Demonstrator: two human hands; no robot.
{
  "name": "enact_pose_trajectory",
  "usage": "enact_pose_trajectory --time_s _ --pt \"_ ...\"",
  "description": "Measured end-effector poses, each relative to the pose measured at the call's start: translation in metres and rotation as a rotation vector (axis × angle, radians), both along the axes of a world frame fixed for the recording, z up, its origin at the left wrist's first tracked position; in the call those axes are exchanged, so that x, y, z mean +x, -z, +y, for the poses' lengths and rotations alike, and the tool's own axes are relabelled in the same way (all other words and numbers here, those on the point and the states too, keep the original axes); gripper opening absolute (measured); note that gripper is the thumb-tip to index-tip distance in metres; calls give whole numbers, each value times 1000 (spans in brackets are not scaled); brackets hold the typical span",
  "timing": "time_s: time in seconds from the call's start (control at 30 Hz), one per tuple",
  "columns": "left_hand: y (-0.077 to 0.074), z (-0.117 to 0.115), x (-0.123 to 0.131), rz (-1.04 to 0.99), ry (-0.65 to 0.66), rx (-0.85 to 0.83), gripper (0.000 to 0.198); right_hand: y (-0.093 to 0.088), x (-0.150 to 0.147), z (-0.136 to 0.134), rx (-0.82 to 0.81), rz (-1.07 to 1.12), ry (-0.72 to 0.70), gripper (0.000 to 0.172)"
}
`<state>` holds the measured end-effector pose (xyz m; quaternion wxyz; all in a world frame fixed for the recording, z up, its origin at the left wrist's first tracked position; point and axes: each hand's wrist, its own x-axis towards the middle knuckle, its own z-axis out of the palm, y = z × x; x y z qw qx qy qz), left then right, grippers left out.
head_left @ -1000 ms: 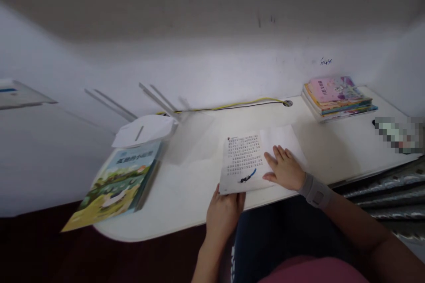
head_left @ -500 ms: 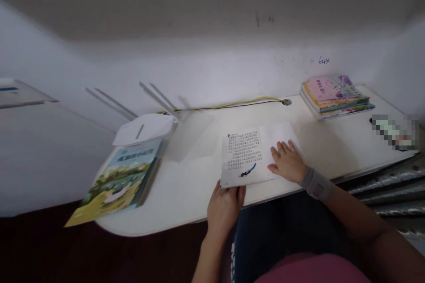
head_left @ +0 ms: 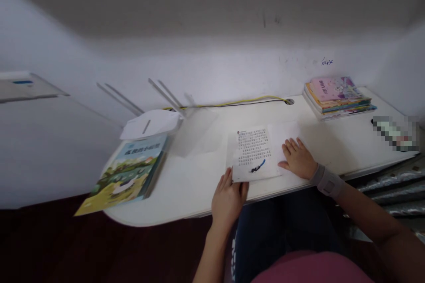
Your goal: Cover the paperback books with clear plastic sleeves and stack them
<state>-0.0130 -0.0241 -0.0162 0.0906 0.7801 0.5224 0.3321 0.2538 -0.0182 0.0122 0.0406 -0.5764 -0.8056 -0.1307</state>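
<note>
An open booklet (head_left: 254, 152) with printed text and a small blue picture lies on the white desk (head_left: 199, 172) in front of me. My left hand (head_left: 228, 199) pinches its near left corner, thumb on top of the page. My right hand (head_left: 298, 159) rests flat on the right-hand page with fingers stretched out. A grey band (head_left: 327, 182) wraps my right wrist.
A picture book with a green cover (head_left: 128, 174) overhangs the desk's left end, beside a white router (head_left: 151, 124) with antennas. A yellow and black cable (head_left: 232, 104) runs along the wall. A stack of colourful books (head_left: 338, 97) sits at the back right.
The booklet and both hands have shifted slightly right and away in the picture as my head moved. The left hand keeps its pinch on the corner; the right hand stays flat.
</note>
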Motion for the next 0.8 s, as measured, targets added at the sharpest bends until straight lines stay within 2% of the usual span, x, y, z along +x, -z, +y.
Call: enact_pose_trajectory --time_s 0.17,0.3,0.43,0.5,0.57,0.73,0.8 --pt "0 3 -1 -68 -30 10 31 3 -2 -3 -9 39 24 65" --pt "-9 13 -8 -49 -195 33 45 5 -3 -4 -35 49 66 66" --pt "-24 25 -20 73 -322 -106 34 4 -4 -3 -38 56 69 67" --pt "-30 27 -24 67 -363 -203 28 3 -5 -4 -36 65 74 66" --pt "-34 26 -25 -58 -395 -293 25 3 -5 -6 -41 69 77 65" --pt "-31 14 -25 -643 -393 -514 28 3 4 -9 -55 72 45 62" --pt "-29 9 -24 -740 -377 -576 30 2 7 -9 -61 84 40 60"
